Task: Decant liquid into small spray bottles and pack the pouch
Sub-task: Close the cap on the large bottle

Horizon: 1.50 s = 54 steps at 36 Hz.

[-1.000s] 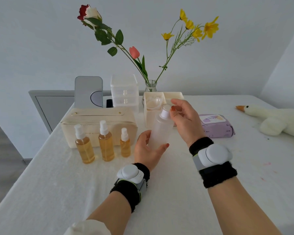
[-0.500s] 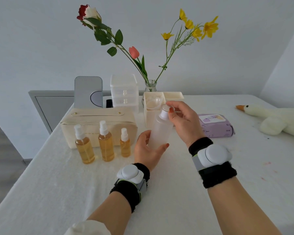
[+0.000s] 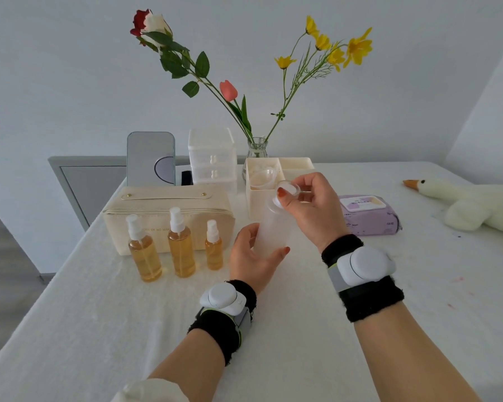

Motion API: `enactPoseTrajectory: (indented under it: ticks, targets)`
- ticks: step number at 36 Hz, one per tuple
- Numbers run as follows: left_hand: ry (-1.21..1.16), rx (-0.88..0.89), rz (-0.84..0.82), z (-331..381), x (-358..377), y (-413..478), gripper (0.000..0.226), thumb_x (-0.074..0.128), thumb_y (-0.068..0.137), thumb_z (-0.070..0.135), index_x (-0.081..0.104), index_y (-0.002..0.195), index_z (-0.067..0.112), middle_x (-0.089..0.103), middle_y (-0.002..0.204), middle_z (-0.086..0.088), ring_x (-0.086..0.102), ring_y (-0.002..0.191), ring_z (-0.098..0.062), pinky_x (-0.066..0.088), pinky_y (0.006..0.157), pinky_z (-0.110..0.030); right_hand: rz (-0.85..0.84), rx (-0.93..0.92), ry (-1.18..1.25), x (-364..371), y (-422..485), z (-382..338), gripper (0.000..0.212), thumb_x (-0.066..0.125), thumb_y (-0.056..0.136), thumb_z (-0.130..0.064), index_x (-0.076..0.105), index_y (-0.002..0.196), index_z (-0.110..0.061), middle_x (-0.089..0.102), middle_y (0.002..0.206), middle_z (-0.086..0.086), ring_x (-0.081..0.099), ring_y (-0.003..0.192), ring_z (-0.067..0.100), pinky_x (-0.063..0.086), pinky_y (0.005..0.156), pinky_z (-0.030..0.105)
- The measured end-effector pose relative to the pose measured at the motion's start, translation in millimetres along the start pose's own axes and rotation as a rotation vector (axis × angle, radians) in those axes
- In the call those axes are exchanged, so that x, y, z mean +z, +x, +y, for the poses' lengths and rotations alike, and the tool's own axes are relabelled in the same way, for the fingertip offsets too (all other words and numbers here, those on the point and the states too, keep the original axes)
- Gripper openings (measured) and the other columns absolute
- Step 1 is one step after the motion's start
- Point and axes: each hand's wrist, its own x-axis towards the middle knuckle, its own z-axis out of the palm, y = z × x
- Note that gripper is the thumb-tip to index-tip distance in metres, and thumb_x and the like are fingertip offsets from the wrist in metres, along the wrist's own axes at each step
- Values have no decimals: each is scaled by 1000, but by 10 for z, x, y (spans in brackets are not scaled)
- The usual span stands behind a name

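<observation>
I am watching the left hand (image 3: pixel 251 258) wrapping its grip around the lower body of the frosted bottle (image 3: pixel 273 230), near the middle of the desk (image 3: pixel 99 314). The palm is hiding the bottle's base, so I cannot tell whether it is resting on the cloth or hanging just above it. The right hand (image 3: pixel 314 216) is pinching the white cap (image 3: pixel 285 187) at the bottle's neck in a narrow grip. Thumb and fingers are covering most of the cap, and I cannot tell whether it is seated or already lifting clear. Just left of the left hand, three spray bottles (image 3: pixel 182 250) of amber liquid are standing in a row, blocking part of the lettering on the cream pouch (image 3: pixel 163 198) behind them. Behind the right hand, a cream organiser box (image 3: pixel 296 166) is holding something clear that is too faint to name. A purple wipes pack (image 3: pixel 369 216) is lying beside it, and a plush goose (image 3: pixel 476 207) is running off the right edge.
</observation>
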Motion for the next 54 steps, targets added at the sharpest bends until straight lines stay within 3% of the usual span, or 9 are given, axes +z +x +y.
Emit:
enactPoseTrajectory:
  ticks: [7, 15, 19, 24, 32, 36, 40, 48, 54]
  targets:
    - [-20, -10, 0, 14, -2, -9, 59, 90, 73, 28, 55, 120, 29, 62, 116, 17, 58, 112, -6, 52, 101, -37, -66, -29, 38, -17, -35, 3, 29, 65, 98, -28, 61, 126, -29, 64, 117, -5, 63, 107, 21, 52, 92, 33]
    - [-9, -18, -9, 16, 5, -8, 62, 90, 73, 29, 55, 124, 26, 62, 119, 14, 57, 114, -8, 52, 101, -36, -27, -20, 17, -12, -9, 7, 26, 78, 88, -28, 62, 106, -18, 67, 106, -4, 63, 102, 20, 55, 89, 36]
    - [3, -7, -9, 15, 6, -5, 60, 90, 73, 31, 54, 121, 31, 61, 116, 18, 57, 110, -2, 52, 100, -33, -33, 8, 60, -10, -23, 11, 35, 75, 90, -34, 59, 116, -17, 65, 113, 1, 62, 106, 19, 53, 92, 38]
    - [6, -7, -1, 4, 1, -2, 57, 90, 72, 32, 53, 116, 35, 61, 113, 22, 55, 108, 6, 53, 99, -34, -91, -14, 74, -17, -52, 21, 30, 53, 96, -38, 67, 122, -30, 68, 109, -13, 58, 86, -7, 44, 74, 12]
    - [8, -7, 2, 6, 2, -5, 58, 90, 72, 32, 53, 117, 35, 61, 114, 22, 56, 110, 3, 52, 101, -36, -56, 25, 95, 12, -15, 44, 23, 73, 90, -36, 59, 102, -23, 66, 110, 1, 63, 105, 21, 52, 90, 38]
    - [-7, -11, 1, 15, 0, -4, 60, 90, 72, 30, 54, 120, 30, 62, 117, 17, 59, 113, -7, 52, 101, -37, -68, 18, 117, 5, -32, 0, 38, 61, 87, -48, 61, 118, -28, 64, 104, -10, 59, 85, -5, 45, 73, 16]
    - [-5, -10, -3, 16, -4, -6, 59, 90, 73, 30, 55, 121, 28, 62, 117, 15, 59, 113, -8, 52, 102, -38, -104, -26, 80, -14, -24, 21, 18, 58, 102, -25, 68, 117, -23, 67, 103, -10, 58, 78, -9, 44, 69, 10]
    - [-2, -12, -10, 35, -1, -14, 59, 90, 73, 29, 55, 121, 27, 62, 118, 14, 58, 114, -9, 51, 102, -37, -63, 43, 82, 10, -2, 44, 31, 77, 86, -37, 56, 105, -24, 65, 113, 5, 64, 106, 24, 55, 92, 40]
    - [-11, -15, 6, 30, 2, -5, 59, 90, 72, 27, 57, 121, 23, 64, 117, 13, 60, 113, -10, 51, 102, -40, -133, 65, 158, 6, -22, 11, 38, 56, 87, -48, 69, 117, -30, 70, 107, -15, 60, 87, -7, 43, 72, 12]
